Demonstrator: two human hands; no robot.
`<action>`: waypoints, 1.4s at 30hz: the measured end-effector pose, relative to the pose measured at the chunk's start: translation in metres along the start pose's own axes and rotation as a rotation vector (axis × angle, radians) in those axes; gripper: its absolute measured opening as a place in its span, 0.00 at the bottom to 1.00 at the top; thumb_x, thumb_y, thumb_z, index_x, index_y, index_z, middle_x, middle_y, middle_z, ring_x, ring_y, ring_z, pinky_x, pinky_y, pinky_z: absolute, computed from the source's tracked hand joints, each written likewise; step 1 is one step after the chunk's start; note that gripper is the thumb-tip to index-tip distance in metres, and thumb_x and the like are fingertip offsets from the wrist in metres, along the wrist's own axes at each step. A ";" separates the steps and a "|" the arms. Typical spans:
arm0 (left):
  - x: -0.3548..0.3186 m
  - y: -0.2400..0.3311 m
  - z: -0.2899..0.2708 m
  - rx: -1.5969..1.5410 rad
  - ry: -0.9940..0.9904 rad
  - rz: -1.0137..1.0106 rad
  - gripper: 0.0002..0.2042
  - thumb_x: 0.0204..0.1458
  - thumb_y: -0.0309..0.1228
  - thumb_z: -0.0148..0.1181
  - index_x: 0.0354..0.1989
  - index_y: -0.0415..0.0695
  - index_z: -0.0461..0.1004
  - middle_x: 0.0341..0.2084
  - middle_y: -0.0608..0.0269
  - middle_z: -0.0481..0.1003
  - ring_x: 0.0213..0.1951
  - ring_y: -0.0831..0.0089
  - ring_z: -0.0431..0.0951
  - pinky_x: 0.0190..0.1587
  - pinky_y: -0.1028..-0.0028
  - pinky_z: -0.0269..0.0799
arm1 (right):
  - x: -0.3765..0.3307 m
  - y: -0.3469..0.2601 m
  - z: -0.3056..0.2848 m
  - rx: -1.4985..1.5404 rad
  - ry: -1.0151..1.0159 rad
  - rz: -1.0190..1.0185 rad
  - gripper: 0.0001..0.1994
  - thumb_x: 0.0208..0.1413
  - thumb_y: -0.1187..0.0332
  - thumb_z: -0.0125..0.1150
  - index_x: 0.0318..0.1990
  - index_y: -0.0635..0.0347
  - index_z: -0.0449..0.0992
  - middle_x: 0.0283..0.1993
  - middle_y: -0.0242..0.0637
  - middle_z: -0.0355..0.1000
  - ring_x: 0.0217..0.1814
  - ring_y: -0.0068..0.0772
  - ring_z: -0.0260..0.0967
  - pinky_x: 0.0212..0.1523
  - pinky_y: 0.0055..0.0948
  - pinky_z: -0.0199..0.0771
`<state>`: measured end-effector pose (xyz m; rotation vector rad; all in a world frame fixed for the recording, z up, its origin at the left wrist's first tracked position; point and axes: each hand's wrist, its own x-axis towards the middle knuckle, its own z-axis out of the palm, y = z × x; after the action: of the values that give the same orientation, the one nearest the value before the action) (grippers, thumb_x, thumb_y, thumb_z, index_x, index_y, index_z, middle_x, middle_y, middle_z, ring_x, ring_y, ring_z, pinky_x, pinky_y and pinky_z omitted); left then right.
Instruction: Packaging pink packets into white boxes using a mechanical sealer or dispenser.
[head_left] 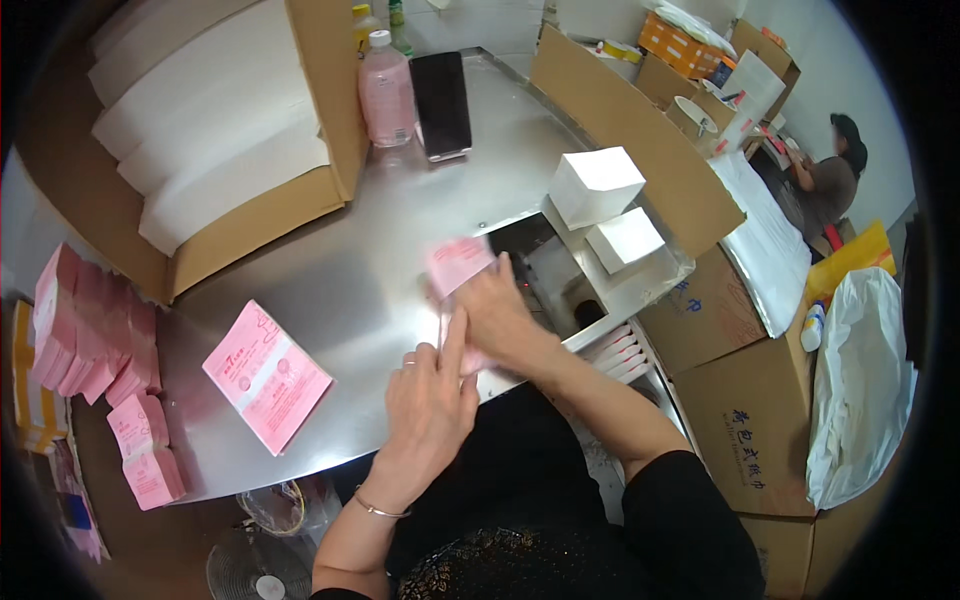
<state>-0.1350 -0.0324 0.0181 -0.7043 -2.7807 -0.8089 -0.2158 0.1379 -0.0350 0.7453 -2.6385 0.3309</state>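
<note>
A pink printed paper packet point(458, 264), its top end blurred, passes under my right hand point(497, 312), whose fingers are closed on it. Another bit of pink shows below that hand, beside the thumb of my left hand point(432, 395). My left fingers are curled there, with the index finger stretched along the packet. How far the left hand grips it is partly hidden. To the left, a flat stack of pink printed packets point(267, 378) with a pale band lies on the metal table point(380, 240).
Piled pink packets point(100, 335) stand at the left edge. Behind them is a cardboard box point(255, 235) of white paper stacks. A bottle point(387, 92) and dark phone point(441, 105) stand at the back. Right lie a table opening point(548, 268) and white blocks point(597, 187); another person point(828, 180) sits beyond.
</note>
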 end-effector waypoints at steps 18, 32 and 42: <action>-0.080 -0.127 -0.090 0.404 0.073 -0.413 0.09 0.50 0.25 0.59 0.40 0.41 0.71 0.37 0.57 0.72 0.44 0.59 0.70 0.61 0.54 0.54 | -0.073 0.116 -0.082 -0.467 0.209 0.519 0.07 0.58 0.67 0.60 0.35 0.63 0.76 0.38 0.42 0.69 0.45 0.44 0.67 0.45 0.44 0.65; -0.003 -0.034 0.001 -0.103 -0.014 0.163 0.34 0.34 0.33 0.73 0.54 0.37 0.72 0.62 0.40 0.64 0.58 0.47 0.66 0.53 0.55 0.65 | -0.067 -0.052 -0.066 0.135 0.163 -0.394 0.17 0.50 0.69 0.59 0.48 0.60 0.76 0.46 0.49 0.73 0.53 0.51 0.72 0.61 0.69 0.65; 0.002 -0.033 0.012 0.201 0.076 0.077 0.28 0.46 0.40 0.65 0.58 0.43 0.73 0.69 0.46 0.59 0.68 0.39 0.56 0.59 0.47 0.55 | -0.036 -0.033 -0.054 0.167 0.299 -0.149 0.07 0.44 0.75 0.58 0.33 0.66 0.72 0.35 0.49 0.71 0.43 0.53 0.71 0.59 0.58 0.66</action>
<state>-0.1533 -0.0496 -0.0063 -0.7225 -2.6988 -0.5206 -0.1536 0.1437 0.0021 0.8652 -2.2812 0.5781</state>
